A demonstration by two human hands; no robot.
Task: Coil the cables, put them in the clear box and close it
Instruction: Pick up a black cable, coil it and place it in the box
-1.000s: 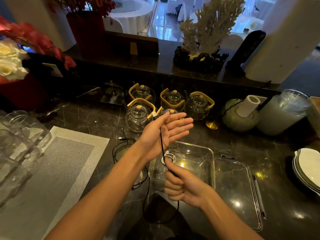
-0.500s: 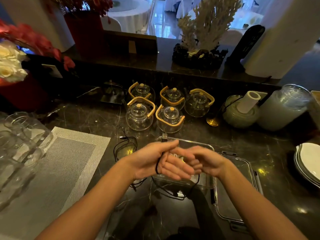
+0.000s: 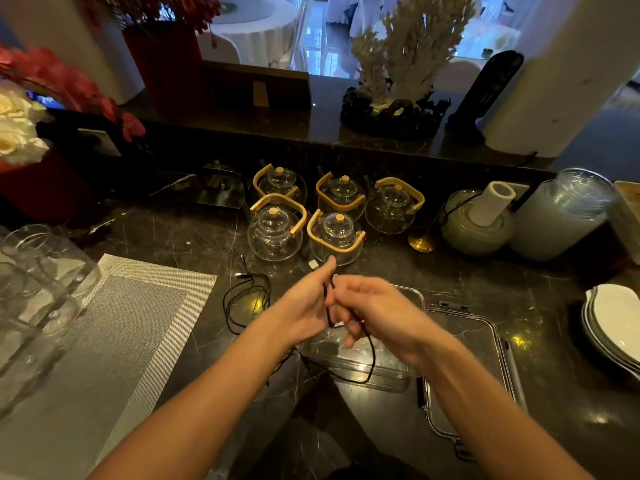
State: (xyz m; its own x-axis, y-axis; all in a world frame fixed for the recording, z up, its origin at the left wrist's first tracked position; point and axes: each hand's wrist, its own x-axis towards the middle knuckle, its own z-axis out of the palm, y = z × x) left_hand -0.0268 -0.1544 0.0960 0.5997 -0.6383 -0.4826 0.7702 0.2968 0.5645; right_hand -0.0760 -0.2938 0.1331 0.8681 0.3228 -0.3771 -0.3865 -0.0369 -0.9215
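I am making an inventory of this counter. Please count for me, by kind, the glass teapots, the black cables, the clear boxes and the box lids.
Teapots: 5
Cables: 2, one in the hands, one on the counter
Clear box: 1
Lid: 1
Total: 9

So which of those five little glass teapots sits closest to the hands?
The front-right teapot. Its wooden handle lies just beyond the left hand thumb tip, while the front-left pot stands off to the side and three sit behind.
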